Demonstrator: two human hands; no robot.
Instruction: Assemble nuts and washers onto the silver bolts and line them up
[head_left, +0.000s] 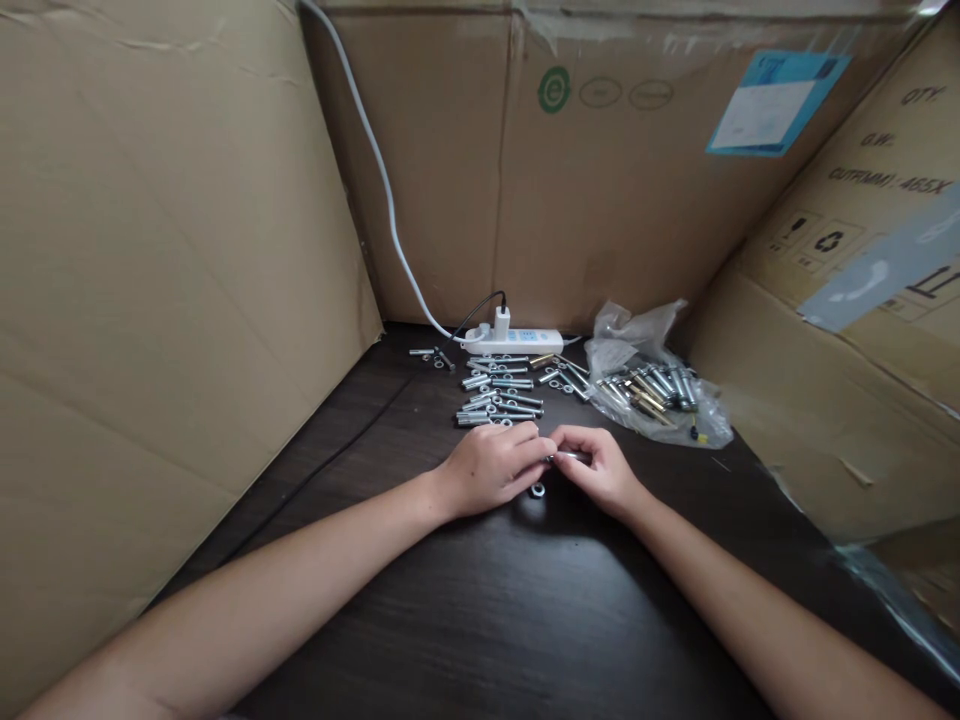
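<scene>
My right hand (600,468) pinches a slim metal bolt (576,456), its shaft lying crosswise between thumb and fingers. Against its left end my left hand (491,468) has its fingers closed; whatever they grip there is hidden. The fingertips of both hands meet. Just below them on the dark table (480,620) lies a nut (537,490). Beyond my left hand, several bolts (517,402), metal sleeves (476,405) and washers (506,423) are laid out in rows.
A clear plastic bag (712,415) of bolts lies at right, with loose hardware (574,380) beside it. Behind the rows sits a white power strip (517,342) with cables. A few parts (439,356) lie left of it. Cardboard walls (420,180) enclose the table on three sides.
</scene>
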